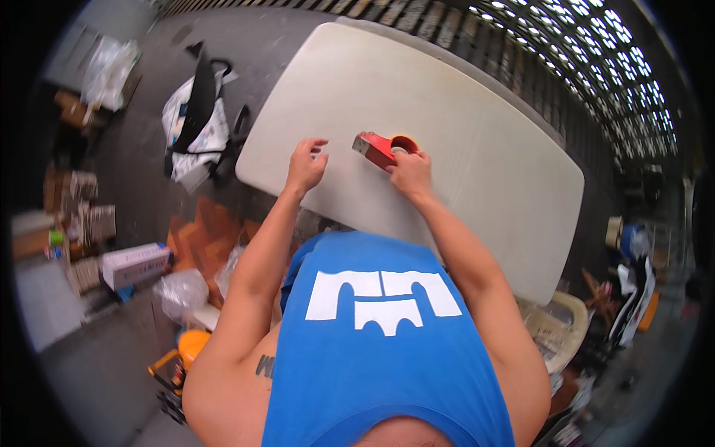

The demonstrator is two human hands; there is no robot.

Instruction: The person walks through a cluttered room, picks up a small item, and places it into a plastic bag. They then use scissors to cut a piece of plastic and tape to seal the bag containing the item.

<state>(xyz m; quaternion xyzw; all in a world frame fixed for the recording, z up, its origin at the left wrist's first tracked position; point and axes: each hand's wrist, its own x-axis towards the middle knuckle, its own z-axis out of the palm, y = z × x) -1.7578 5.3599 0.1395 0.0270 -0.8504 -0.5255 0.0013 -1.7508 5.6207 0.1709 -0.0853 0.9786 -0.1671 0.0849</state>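
A red tape dispenser [377, 149] with a roll of tape in it is gripped in my right hand [412, 173], held over the pale folding table [462, 141]. Its metal-edged end points left, toward my other hand. My left hand [306, 165] is raised over the table's left part, apart from the dispenser. Its fingers are partly curled with gaps between them, and nothing shows in them.
Beyond the table's left edge a white and black bag [197, 123] lies on the dark floor. Nearer on the left are a white box [136, 264], a clear plastic bag [182, 294] and brown cardboard [205, 235]. A beige plastic chair [570, 313] stands at the near right.
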